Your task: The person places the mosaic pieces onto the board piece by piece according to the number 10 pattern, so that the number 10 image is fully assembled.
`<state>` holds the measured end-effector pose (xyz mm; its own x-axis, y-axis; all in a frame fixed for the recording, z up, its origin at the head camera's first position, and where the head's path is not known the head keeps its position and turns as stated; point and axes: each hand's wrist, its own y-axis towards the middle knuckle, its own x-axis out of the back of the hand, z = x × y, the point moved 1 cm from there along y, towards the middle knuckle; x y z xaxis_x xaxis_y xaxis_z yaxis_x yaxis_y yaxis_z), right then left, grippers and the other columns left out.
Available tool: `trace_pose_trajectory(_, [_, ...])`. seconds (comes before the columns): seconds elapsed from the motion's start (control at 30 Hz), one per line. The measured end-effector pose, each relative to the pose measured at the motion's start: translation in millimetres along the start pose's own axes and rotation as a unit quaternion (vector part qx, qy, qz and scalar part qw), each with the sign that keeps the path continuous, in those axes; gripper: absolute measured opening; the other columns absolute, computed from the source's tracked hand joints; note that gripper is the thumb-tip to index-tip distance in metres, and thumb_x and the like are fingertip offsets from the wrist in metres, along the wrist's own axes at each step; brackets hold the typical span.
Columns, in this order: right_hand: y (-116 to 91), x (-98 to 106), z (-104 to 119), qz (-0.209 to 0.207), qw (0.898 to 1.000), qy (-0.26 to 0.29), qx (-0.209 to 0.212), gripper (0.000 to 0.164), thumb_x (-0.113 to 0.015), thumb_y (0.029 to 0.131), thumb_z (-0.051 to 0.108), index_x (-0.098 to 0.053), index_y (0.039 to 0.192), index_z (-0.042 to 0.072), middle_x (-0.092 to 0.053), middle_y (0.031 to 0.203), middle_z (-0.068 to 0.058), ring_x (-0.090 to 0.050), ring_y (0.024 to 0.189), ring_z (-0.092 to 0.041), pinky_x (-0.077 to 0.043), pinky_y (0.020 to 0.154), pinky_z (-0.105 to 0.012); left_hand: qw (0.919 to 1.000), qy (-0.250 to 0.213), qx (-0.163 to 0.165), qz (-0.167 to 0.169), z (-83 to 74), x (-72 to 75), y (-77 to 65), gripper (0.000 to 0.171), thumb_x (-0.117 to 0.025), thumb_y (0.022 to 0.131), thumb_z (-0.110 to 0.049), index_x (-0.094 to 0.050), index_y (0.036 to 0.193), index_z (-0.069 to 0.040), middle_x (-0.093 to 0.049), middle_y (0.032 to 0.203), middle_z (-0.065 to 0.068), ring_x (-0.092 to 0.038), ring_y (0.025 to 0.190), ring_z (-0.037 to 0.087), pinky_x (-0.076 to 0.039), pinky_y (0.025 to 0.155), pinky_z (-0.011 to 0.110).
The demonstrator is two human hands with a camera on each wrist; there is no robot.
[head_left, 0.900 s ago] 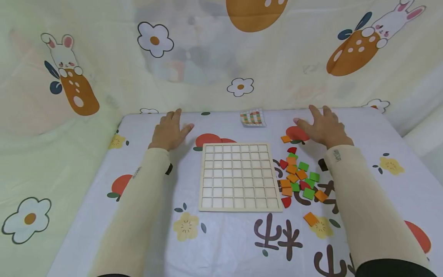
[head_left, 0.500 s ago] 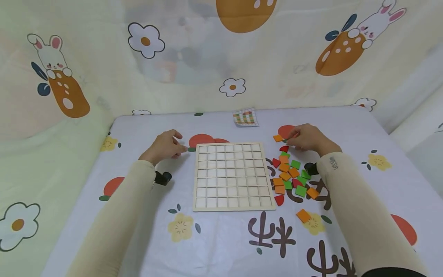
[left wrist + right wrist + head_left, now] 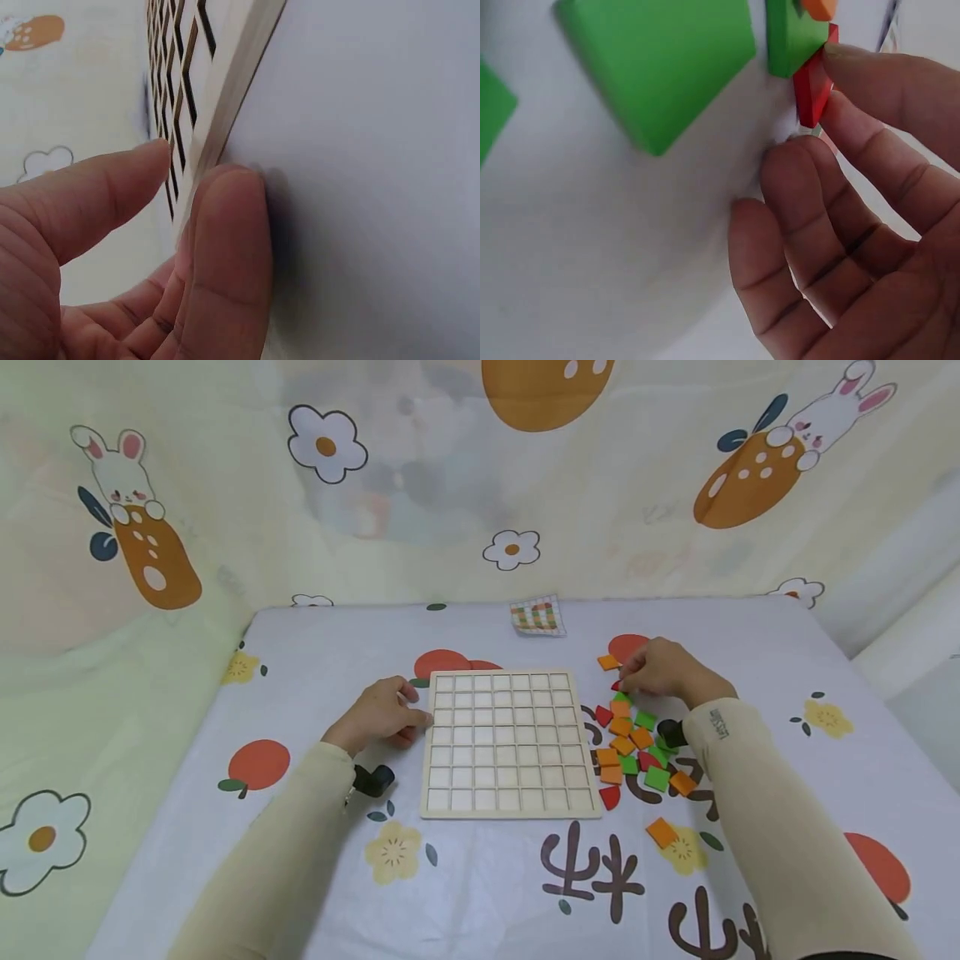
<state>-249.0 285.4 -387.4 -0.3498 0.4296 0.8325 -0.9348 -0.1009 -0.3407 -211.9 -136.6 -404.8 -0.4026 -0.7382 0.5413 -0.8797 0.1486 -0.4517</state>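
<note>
My left hand (image 3: 378,717) is at the left edge of a pale wooden grid board (image 3: 512,815). In the left wrist view its thumb overlaps the grid squares, and a fingertip lies right at the board's side (image 3: 219,112); the fingers are loosely bent. Beyond the board's right side, the right hand (image 3: 666,672) pinches a small red tile (image 3: 810,94) at the top of the loose pile. Thumb and index finger meet the tile, whose outline they partly hide. Next to it in the right wrist view are a green tile (image 3: 660,60) and an orange one.
Orange tiles (image 3: 622,746), green tiles (image 3: 657,778) and red rounded pieces (image 3: 610,797) lie scattered right of the board. One orange tile (image 3: 662,833) lies nearer me. A small patterned card (image 3: 537,617) is by the table's far edge, before a printed curtain (image 3: 420,560).
Both hands have come back from the table's far edge. The left has moved toward me and onto the board's edge; the right has closed its fingers on the red tile.
</note>
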Motion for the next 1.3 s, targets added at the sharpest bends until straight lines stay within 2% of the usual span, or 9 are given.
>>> trace_pose_trajectory(0.2, [-2,3,5,0.013,1.0,-0.016,0.007,0.016,-0.075,0.095,0.02,-0.078,0.096,0.004,-0.068,0.087,-0.009,-0.054,0.087,-0.029,-0.046,0.073,-0.038,0.9997,-0.017,-0.011,0.013,-0.7,-9.2,-2.1,0.045,-0.079,0.093,-0.021,-0.053,0.126,-0.005,-0.069,0.088,0.013,-0.067,0.063,0.019,-0.06,0.062,0.027])
trace_pose_trajectory(0.27, [-3,4,5,0.02,1.0,-0.021,0.005,0.015,-0.075,0.094,0.019,-0.078,0.097,0.004,-0.068,0.09,-0.011,-0.054,0.089,-0.03,-0.048,0.074,-0.04,0.9995,-0.024,-0.015,0.016,-0.2,-10.9,-2.9,0.045,-0.079,0.093,-0.02,-0.053,0.126,-0.005,-0.068,0.088,0.013,-0.067,0.062,0.018,-0.06,0.061,0.027])
trace_pose_trajectory(0.43, [-4,6,4,0.032,0.999,-0.026,0.0,0.018,-0.074,0.092,0.014,-0.077,0.107,0.004,-0.071,0.111,-0.017,-0.054,0.102,-0.037,-0.053,0.086,-0.048,0.9993,-0.034,-0.014,0.011,2.1,-13.9,-5.2,0.045,-0.08,0.092,-0.02,-0.053,0.125,-0.006,-0.067,0.089,0.013,-0.066,0.061,0.019,-0.06,0.061,0.027])
trace_pose_trajectory(0.6, [-5,7,6,0.033,0.999,-0.04,0.006,0.016,-0.072,0.094,0.013,-0.079,0.105,0.004,-0.07,0.109,-0.017,-0.053,0.101,-0.036,-0.052,0.081,-0.044,0.999,-0.042,-0.016,0.008,4.9,-15.9,-6.5,0.046,-0.081,0.092,-0.02,-0.053,0.125,-0.006,-0.066,0.09,0.014,-0.067,0.062,0.02,-0.061,0.061,0.028])
trace_pose_trajectory(0.83, [-8,7,8,0.052,0.996,-0.072,0.029,0.026,-0.073,0.092,0.006,-0.077,0.117,0.006,-0.068,0.115,-0.022,-0.058,0.104,-0.039,-0.055,0.09,-0.054,0.9987,-0.044,-0.027,0.002,5.8,-17.3,-6.3,0.044,-0.08,0.092,-0.019,-0.053,0.125,-0.006,-0.064,0.091,0.013,-0.067,0.062,0.019,-0.06,0.06,0.027])
trace_pose_trajectory(0.97, [-9,6,9,0.047,0.994,-0.093,0.043,0.024,-0.076,0.09,0.009,-0.077,0.114,0.008,-0.069,0.112,-0.02,-0.059,0.102,-0.038,-0.057,0.087,-0.052,0.9986,-0.046,-0.027,-0.003,6.1,-18.0,-7.1,0.044,-0.08,0.093,-0.019,-0.053,0.125,-0.006,-0.063,0.09,0.012,-0.067,0.061,0.018,-0.06,0.059,0.026])
trace_pose_trajectory(1.13, [-9,4,7,0.035,0.993,-0.102,0.044,0.012,-0.077,0.089,0.012,-0.076,0.101,0.008,-0.069,0.101,-0.015,-0.059,0.093,-0.033,-0.055,0.077,-0.045,0.9982,-0.052,-0.027,-0.009,6.4,-19.5,-7.1,0.043,-0.08,0.093,-0.019,-0.054,0.125,-0.006,-0.063,0.089,0.012,-0.067,0.061,0.018,-0.06,0.058,0.026])
trace_pose_trajectory(1.2, [-7,5,6,0.036,0.994,-0.09,0.042,0.01,-0.077,0.089,0.013,-0.072,0.095,0.008,-0.067,0.094,-0.012,-0.059,0.087,-0.029,-0.054,0.073,-0.04,0.9981,-0.054,-0.027,-0.01,6.5,-19.4,-7.1,0.043,-0.08,0.093,-0.019,-0.054,0.125,-0.006,-0.063,0.089,0.012,-0.067,0.061,0.018,-0.06,0.058,0.026])
trace_pose_trajectory(1.3, [-6,6,-1,0.039,0.997,-0.056,0.04,0.016,-0.079,0.089,0.015,-0.066,0.09,0.006,-0.064,0.084,-0.009,-0.06,0.077,-0.025,-0.053,0.067,-0.034,0.998,-0.057,-0.024,-0.009,6.0,-19.0,-7.6,0.043,-0.08,0.092,-0.017,-0.054,0.125,-0.006,-0.063,0.09,0.012,-0.067,0.061,0.018,-0.06,0.058,0.026])
